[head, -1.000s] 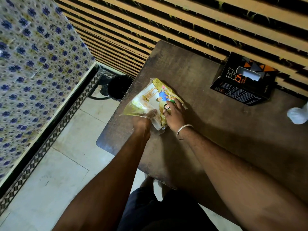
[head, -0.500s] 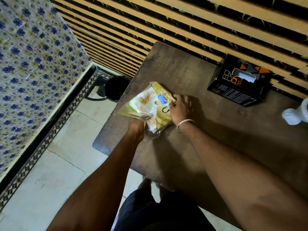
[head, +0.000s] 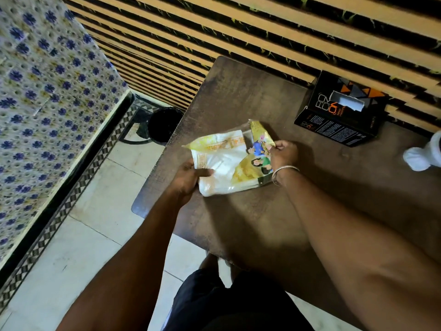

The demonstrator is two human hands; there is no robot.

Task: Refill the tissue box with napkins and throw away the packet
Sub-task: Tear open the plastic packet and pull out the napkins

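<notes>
A yellow printed napkin packet (head: 250, 168) lies on the dark wooden table (head: 262, 216), torn so that the white napkins (head: 226, 163) show inside. My left hand (head: 188, 177) grips the packet's near left side. My right hand (head: 282, 155), with a metal bangle on the wrist, pinches the torn flap on the packet's right side. The black tissue box (head: 338, 111) with orange triangles stands at the back right against the wall, a white tissue poking from its slot.
A black waste bin (head: 164, 125) stands on the tiled floor just left of the table's far left corner. A white object (head: 422, 156) sits at the right edge. A slatted wall runs behind the table; a blue-flowered tiled wall is at the left.
The packet has been torn wider, exposing the white napkins. My right hand has pulled the flap to the right while my left hand has shifted left on the packet.
</notes>
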